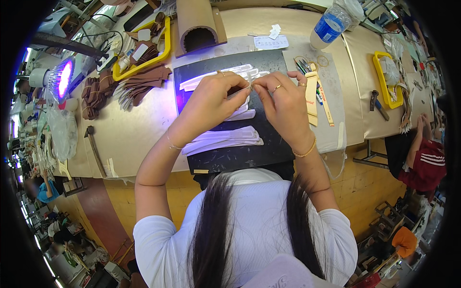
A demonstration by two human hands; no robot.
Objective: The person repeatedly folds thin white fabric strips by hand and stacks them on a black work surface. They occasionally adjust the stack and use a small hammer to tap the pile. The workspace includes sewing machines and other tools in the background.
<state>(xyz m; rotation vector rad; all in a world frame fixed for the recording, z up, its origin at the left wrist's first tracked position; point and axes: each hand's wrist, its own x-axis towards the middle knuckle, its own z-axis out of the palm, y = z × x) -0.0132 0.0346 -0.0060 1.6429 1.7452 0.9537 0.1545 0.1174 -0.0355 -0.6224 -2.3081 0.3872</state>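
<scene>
Above a black mat [269, 139], my left hand [213, 98] and my right hand [285, 105] meet fingertip to fingertip. Both are closed in a pinch on a small pale thing between them, too small and covered to name. Beneath my hands, a stack of long white strips [223, 138] lies fanned on the mat. More white strips [192, 83] lie farther back, partly hidden by my left hand. Just right of my right hand are yellow paper sleeves [312, 96] and several pens [303, 65].
A yellow tray [167, 45] with brown pieces stands at the back left, near bundled brown strips [144, 86]. A hammer [96, 151], lit lamp [62, 81] and cardboard tube [194, 19] are around. At right are a water bottle [329, 29], another hammer [379, 105] and a person in red [425, 163].
</scene>
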